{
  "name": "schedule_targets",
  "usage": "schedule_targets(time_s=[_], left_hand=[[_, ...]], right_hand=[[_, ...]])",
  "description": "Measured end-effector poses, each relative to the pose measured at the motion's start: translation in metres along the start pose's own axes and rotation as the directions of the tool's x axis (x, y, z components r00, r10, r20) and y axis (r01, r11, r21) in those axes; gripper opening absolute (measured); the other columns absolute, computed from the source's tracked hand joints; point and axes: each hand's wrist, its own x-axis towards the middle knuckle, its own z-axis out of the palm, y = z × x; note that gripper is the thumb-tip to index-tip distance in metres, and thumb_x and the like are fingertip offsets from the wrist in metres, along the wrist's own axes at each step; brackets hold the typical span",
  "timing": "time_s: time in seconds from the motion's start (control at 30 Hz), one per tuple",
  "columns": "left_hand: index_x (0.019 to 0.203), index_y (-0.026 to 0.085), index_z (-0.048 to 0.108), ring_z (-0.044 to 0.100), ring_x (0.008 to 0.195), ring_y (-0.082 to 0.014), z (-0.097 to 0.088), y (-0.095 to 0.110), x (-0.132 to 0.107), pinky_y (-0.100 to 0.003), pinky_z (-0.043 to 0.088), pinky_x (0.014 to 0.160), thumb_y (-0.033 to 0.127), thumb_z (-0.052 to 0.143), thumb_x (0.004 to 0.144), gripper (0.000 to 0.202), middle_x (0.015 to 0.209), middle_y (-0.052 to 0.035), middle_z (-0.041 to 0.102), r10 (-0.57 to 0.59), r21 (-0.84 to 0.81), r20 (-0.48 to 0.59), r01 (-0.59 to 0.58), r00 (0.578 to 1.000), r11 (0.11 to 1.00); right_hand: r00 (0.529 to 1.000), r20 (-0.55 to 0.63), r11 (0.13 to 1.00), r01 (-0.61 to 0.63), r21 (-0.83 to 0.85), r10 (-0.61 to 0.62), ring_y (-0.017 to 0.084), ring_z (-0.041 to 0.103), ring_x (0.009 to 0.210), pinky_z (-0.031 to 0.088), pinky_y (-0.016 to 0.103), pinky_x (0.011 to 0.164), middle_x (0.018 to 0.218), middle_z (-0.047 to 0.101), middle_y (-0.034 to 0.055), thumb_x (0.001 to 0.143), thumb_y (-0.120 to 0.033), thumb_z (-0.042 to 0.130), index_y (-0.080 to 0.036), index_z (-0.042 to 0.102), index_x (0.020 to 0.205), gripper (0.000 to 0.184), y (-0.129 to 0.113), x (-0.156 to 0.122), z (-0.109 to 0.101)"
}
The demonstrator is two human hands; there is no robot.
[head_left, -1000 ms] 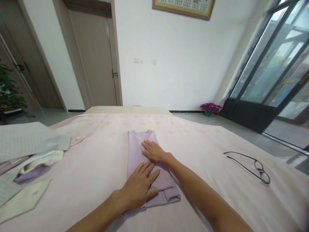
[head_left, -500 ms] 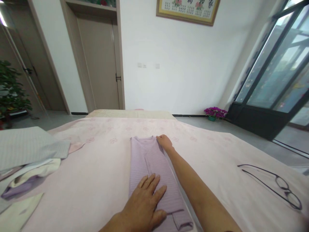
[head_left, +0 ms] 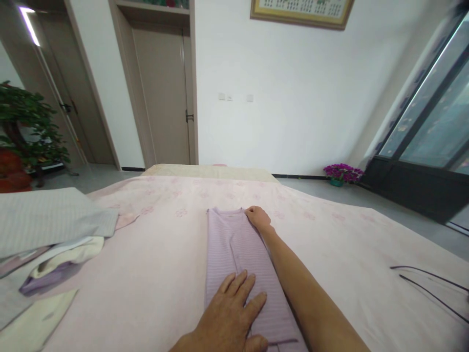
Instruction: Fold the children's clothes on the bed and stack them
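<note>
A lavender striped shirt (head_left: 229, 244) lies folded into a long narrow panel, its neckline at the far end. My left hand (head_left: 234, 310) rests flat on the near part of it, fingers spread, palm down. Farther off, my right hand (head_left: 259, 216) has its fingers closed on the shirt's far right corner, beside the neckline. My right forearm runs along the shirt's right edge and covers part of it. The shirt's near end is partly hidden by my left hand and cut off by the frame.
A pink floral bedspread (head_left: 157, 274) lies under everything. At the left is a pile of clothes (head_left: 54, 220) in grey, cream and purple. Dark-framed glasses (head_left: 428, 271) lie at the right edge, partly out of view. Beyond are a door (head_left: 161, 93) and purple flowers (head_left: 342, 172).
The view has turned slightly left, so everything appears shifted right and the glasses are partly cut off. Both hands keep nearly the same places on the shirt.
</note>
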Motion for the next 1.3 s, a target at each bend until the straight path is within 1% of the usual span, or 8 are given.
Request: schedule_targets(time_s=[0.23,0.33,0.53,0.63,0.8,1.07,1.2,1.3], left_hand=[[0.151,0.029,0.036,0.022,0.148,-0.0333,0.003,-0.001,0.000,-0.057,0.021,0.119,0.065,0.042,0.092,0.069,0.160,-0.0127,0.026,0.005,-0.003,-0.009,-0.005,1.000,1.000],[0.151,0.030,0.036,0.022,0.148,-0.0333,0.000,0.001,-0.001,-0.057,0.021,0.119,0.065,0.042,0.092,0.069,0.160,-0.0130,0.026,-0.003,-0.010,-0.003,0.003,1.000,1.000],[0.152,0.028,0.036,0.018,0.149,-0.0335,-0.004,0.006,-0.003,-0.056,0.018,0.120,0.064,0.042,0.092,0.070,0.161,-0.0140,0.024,-0.019,-0.031,0.021,0.020,1.000,0.999],[0.153,0.028,0.034,0.016,0.150,-0.0321,-0.006,0.009,-0.006,-0.055,0.015,0.121,0.065,0.039,0.093,0.071,0.162,-0.0140,0.021,-0.014,-0.042,0.022,0.015,1.000,0.999],[0.153,0.029,0.032,0.014,0.150,-0.0307,-0.010,0.012,-0.010,-0.053,0.013,0.122,0.065,0.034,0.095,0.069,0.163,-0.0124,0.019,-0.020,-0.049,0.028,0.021,0.999,0.999],[0.150,0.028,0.040,0.024,0.148,-0.0306,-0.006,0.014,-0.010,-0.054,0.018,0.120,0.061,0.042,0.094,0.064,0.160,-0.0122,0.028,-0.022,0.006,-0.030,0.023,0.999,1.000],[0.147,0.028,0.044,0.027,0.147,-0.0291,-0.003,0.013,-0.009,-0.054,0.021,0.119,0.056,0.045,0.095,0.059,0.159,-0.0119,0.032,-0.007,0.052,-0.064,0.010,0.998,0.999],[0.143,0.028,0.049,0.033,0.145,-0.0269,-0.003,0.011,-0.010,-0.052,0.024,0.119,0.052,0.040,0.098,0.052,0.155,-0.0101,0.040,0.041,0.028,-0.096,-0.039,0.995,0.999]], right_hand=[[0.989,-0.143,0.998,0.024,-0.054,-0.032,0.027,0.063,0.103,0.046,0.036,0.083,0.109,0.071,0.0103,0.086,-0.047,0.057,-0.024,0.069,0.104,0.032,0.007,-0.003,0.009],[0.992,-0.127,0.999,0.008,0.036,-0.003,0.025,0.064,0.101,0.047,0.036,0.085,0.106,0.071,0.0091,0.085,-0.052,0.058,-0.024,0.068,0.106,0.037,0.014,0.001,0.011],[0.982,-0.168,0.984,0.110,0.140,-0.086,0.020,0.061,0.111,0.045,0.031,0.096,0.126,0.065,0.0098,0.095,-0.042,0.042,-0.019,0.057,0.130,0.045,0.025,-0.006,0.007],[0.961,-0.142,0.968,0.247,0.042,-0.239,0.023,0.054,0.124,0.039,0.035,0.106,0.137,0.058,0.0099,0.091,-0.042,0.052,-0.019,0.053,0.137,0.051,0.027,-0.022,0.003],[0.884,0.023,0.873,0.465,-0.144,-0.467,0.026,0.032,0.144,0.025,0.041,0.118,0.155,0.037,0.0156,0.098,-0.042,0.041,-0.012,0.039,0.149,0.059,0.023,-0.053,-0.008],[0.745,0.202,0.739,0.663,-0.121,-0.635,0.026,0.026,0.147,0.021,0.051,0.119,0.158,0.032,0.0118,0.101,-0.046,0.036,-0.021,0.032,0.153,0.058,0.033,-0.129,-0.023],[0.764,0.221,0.760,0.638,-0.124,-0.606,0.027,0.025,0.148,0.020,0.051,0.120,0.159,0.028,0.0128,0.101,-0.047,0.034,-0.017,0.034,0.152,0.060,0.038,-0.155,-0.022],[0.798,0.145,0.789,0.601,-0.125,-0.585,0.026,0.029,0.146,0.023,0.048,0.119,0.157,0.035,0.0141,0.102,-0.042,0.036,-0.014,0.041,0.148,0.055,0.038,-0.159,-0.020]])
